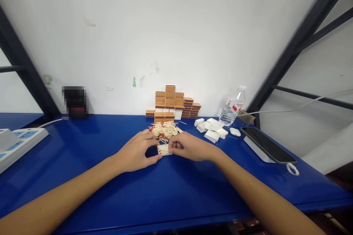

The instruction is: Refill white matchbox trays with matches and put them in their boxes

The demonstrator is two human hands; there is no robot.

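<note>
A small white matchbox tray (164, 147) lies on the blue table with some red-tipped matches (163, 151) in it. My left hand (138, 151) grips the tray's left end between thumb and fingers. At the right end of the tray, my right hand (190, 147) is closed in a pinch on matches, its fingertips hiding their far ends. Directly behind the tray spreads a loose heap of matches (164, 130) with red heads, close to the fingers of both hands.
Orange matchboxes (170, 101) are stacked against the wall. White empty trays (212, 128) lie in a pile to the right, near a water bottle (233, 106), an earphone case (235, 132) and a propped phone (267, 144). A power strip (24, 143) sits at far left.
</note>
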